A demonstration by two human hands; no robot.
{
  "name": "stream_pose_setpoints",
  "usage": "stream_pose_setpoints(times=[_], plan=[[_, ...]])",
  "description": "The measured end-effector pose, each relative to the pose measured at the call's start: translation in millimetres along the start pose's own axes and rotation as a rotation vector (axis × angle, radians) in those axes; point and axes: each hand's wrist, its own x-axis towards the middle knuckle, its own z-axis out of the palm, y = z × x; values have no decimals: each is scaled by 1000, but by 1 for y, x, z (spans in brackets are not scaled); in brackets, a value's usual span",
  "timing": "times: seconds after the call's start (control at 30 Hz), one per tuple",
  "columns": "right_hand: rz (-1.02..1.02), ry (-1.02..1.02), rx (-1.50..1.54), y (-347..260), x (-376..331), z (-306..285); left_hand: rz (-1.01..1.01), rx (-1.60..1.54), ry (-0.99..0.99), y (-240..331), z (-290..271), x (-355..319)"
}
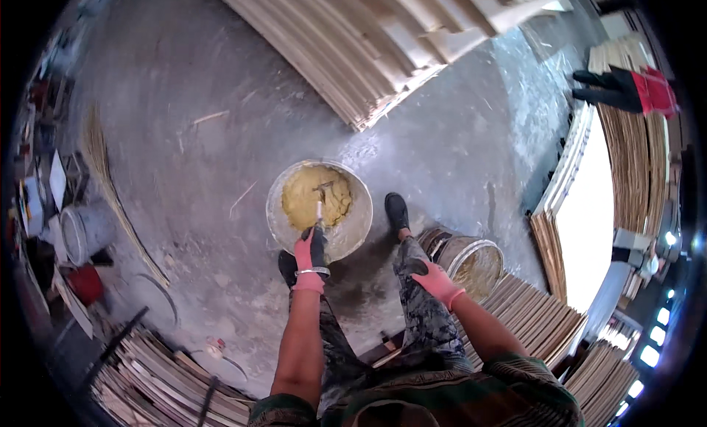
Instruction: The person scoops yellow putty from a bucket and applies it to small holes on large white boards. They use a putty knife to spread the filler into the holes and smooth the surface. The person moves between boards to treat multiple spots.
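My left hand (pixel 310 252), in a pink and black glove, is closed round the pale handle of a mixing tool (pixel 319 208). The tool's metal head sits at the surface of a thick yellow paste (pixel 300 194), partly sunk in it. This paste fills part of a wide round bucket (pixel 361 232) on the floor in front of my feet, its inner wall smeared. My right hand (pixel 437 281), gloved alike, rests on my right knee with the fingers laid over it, holding nothing.
A second bucket (pixel 482 244) with caked sides lies beside my right leg. Stacks of wood sheets (pixel 346 66) stand ahead, with more boards (pixel 526 313) at my right. A straw broom (pixel 110 184) and a white bucket (pixel 85 232) are at left. Another person (pixel 626 90) is far right.
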Motion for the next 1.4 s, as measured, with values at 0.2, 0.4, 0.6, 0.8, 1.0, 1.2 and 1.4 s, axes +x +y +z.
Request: stream_pose_setpoints(times=[0.2,0.4,0.6,0.8,1.0,1.2,1.4], plan=[[-271,-117,-23,-77,81,22,124,-80,143,-32,-70,7],[-379,-236,-207,-134,165,115,-16,31,544,-96,-194,59],[-652,-172,-1092,-132,289,217,178,455,482,-87,-199,58],[-590,-292,-1776,-157,378,297,317,632,427,-97,-189,19],[-679,-229,-1662,-148,401,306,463,489,143,-90,-154,32],[-827,19,-1142,-152,316,246,186,577,136,-87,-108,70],[135,-288,396,-95,199,152,-102,879,-71,-113,-57,144]])
